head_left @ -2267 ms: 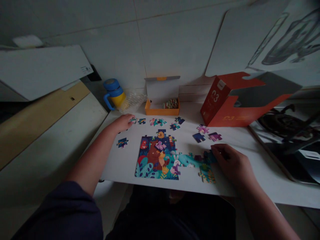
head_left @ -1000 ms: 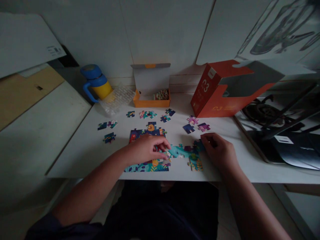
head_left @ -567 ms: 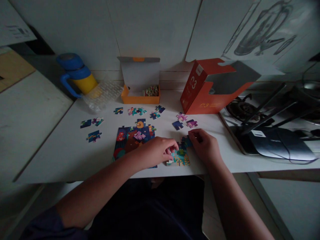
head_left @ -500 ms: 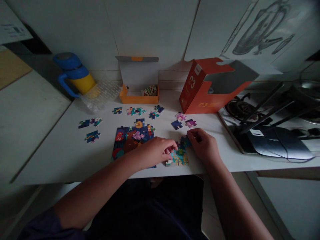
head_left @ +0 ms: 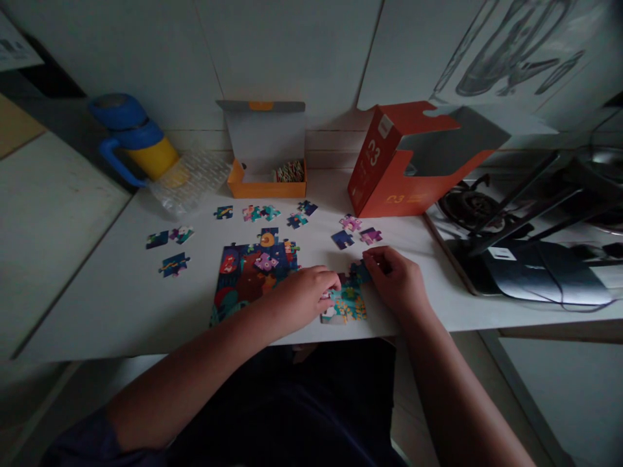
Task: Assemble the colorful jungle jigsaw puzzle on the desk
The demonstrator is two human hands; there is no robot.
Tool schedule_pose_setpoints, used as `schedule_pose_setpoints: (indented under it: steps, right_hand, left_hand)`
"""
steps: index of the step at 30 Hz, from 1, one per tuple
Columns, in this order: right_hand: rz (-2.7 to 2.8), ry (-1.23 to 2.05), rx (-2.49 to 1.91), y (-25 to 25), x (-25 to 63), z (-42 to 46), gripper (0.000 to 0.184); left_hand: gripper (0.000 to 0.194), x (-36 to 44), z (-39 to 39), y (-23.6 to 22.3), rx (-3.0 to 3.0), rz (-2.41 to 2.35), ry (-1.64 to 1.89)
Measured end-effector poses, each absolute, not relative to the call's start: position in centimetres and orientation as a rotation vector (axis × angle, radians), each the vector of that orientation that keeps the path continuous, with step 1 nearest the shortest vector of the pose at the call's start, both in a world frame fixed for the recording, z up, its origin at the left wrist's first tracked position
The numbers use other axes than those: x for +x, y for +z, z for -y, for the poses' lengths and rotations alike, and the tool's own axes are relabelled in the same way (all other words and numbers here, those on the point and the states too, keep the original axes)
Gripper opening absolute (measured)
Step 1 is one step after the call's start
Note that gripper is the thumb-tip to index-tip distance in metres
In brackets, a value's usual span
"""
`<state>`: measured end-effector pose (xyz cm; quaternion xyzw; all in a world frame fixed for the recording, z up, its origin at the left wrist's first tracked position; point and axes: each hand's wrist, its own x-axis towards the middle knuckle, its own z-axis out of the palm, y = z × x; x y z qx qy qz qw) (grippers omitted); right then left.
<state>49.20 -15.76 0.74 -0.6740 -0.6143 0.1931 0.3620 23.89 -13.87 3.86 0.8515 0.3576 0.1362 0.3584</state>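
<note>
Jigsaw section (head_left: 351, 299), on the desk (head_left: 107, 305) between both hands — apparently being joined at its left edge by the left hand (head_left: 311, 295) and steadied by the right hand (head_left: 399, 279); fingers curled, any grip not discernible — with aligned pressing seemingly called for next.

The white table (head_left: 111, 298) before me carries a part-built puzzle (head_left: 231, 285) near its front edge, with loose pieces (head_left: 174, 264) left of it and behind. Along the back are a flask (head_left: 150, 152), plastic (head_left: 182, 194), an orange box (head_left: 267, 190) and a red box (head_left: 382, 194); rightmost, a stove (head_left: 471, 206).
</note>
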Motion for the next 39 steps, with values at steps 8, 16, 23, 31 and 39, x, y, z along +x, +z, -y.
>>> schedule_pose_setpoints:
  steps: [8,16,23,31,39]
  right_hand:
    - [1.598,0.472,-1.742,0.8,49.2,15.7,0.032]
    - [1.604,0.468,-1.731,0.6,49.3,15.7,0.029]
    - [1.625,0.464,-1.747,0.5,49.4,15.7,0.030]
    - [1.619,0.472,-1.758,0.8,49.3,15.7,0.031]
    - [1.629,0.454,-1.781,0.8,49.2,15.7,0.031]
  left_hand:
    - [0.032,22.7,16.4,4.0,2.506,-0.733,0.447]
    - [0.022,22.8,18.0,2.7,2.605,-0.823,0.446]
    - [0.013,23.0,18.8,3.0,2.714,-0.864,0.416]
    - [0.015,23.1,19.4,3.3,2.791,-0.901,0.411]
    - [0.022,23.4,19.7,2.4,2.740,-0.859,0.481]
